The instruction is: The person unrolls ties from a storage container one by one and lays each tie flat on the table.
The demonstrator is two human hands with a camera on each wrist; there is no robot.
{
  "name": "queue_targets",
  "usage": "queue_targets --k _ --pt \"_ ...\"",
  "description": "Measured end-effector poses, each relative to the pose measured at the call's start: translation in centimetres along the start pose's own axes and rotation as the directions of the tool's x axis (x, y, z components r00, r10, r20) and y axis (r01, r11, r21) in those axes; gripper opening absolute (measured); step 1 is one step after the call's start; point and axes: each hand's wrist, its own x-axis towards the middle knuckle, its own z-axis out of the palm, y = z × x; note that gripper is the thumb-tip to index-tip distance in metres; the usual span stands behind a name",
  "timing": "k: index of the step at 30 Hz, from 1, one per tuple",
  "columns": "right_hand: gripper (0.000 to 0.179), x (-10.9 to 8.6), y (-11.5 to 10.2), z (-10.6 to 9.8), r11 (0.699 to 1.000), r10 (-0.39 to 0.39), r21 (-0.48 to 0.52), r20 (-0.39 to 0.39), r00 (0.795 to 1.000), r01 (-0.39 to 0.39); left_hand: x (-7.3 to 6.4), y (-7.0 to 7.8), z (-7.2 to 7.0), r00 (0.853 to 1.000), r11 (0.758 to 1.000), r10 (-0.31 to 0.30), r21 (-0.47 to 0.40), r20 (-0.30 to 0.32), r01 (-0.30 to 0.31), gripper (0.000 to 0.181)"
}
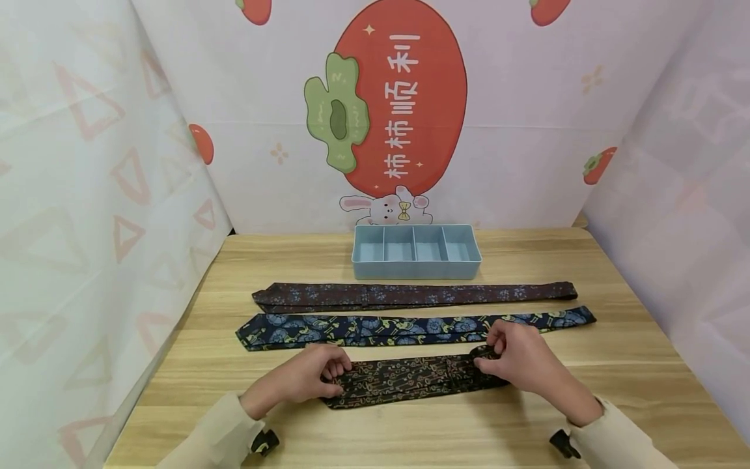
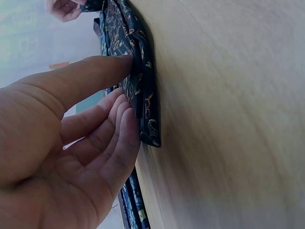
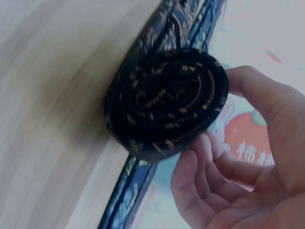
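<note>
A black necktie point(image 1: 398, 381) with a reddish-brown and tan pattern lies nearest the person, its right part wound into a roll. In the right wrist view the coil point(image 3: 167, 102) shows several layers edge-on. The right hand point(image 1: 521, 355) holds this roll between thumb and fingers. At the tie's wide left end, the left hand point(image 1: 310, 374) pinches the edge, thumb point(image 2: 102, 71) on the upper face and fingertips along the side. Just behind lies a navy necktie point(image 1: 433, 327) with blue and yellow figures, stretched out flat; the right hand partly covers it.
Farther back, a dark maroon necktie point(image 1: 410, 295) with blue flowers lies flat. Behind it a light blue box point(image 1: 416, 270) with several compartments stands near the back of the wooden table point(image 1: 609, 371). Printed cloth point(image 1: 515, 163) hangs behind and at both sides.
</note>
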Motion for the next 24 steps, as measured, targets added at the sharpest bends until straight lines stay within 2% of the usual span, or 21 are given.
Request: queue_targets --k 7,16,20,24 --pt "0.032 -0.5 1.6 -1.6 0.997 0.041 0.057 0.026 0.999 -0.043 -0.4 -0.5 -0.5 1.0 1.0 -0.017 0.002 0.0 0.017 0.03" --pt "0.024 -0.5 4.1 -2.8 0.993 0.102 0.062 0.052 0.993 -0.105 -1.5 -1.3 -1.2 0.999 0.999 -0.034 0.015 -0.013 0.034 0.028" --pt "0.022 -0.4 4.7 -2.7 0.992 0.102 0.074 0.059 0.993 -0.106 -1.7 -1.5 -1.2 0.999 1.0 -0.029 0.005 -0.015 0.029 0.029" --pt "0.022 -0.4 4.1 -2.7 0.995 0.073 0.061 0.034 0.997 -0.075 -1.6 -1.6 -1.1 0.999 0.999 -0.039 0.005 -0.012 0.04 0.029"
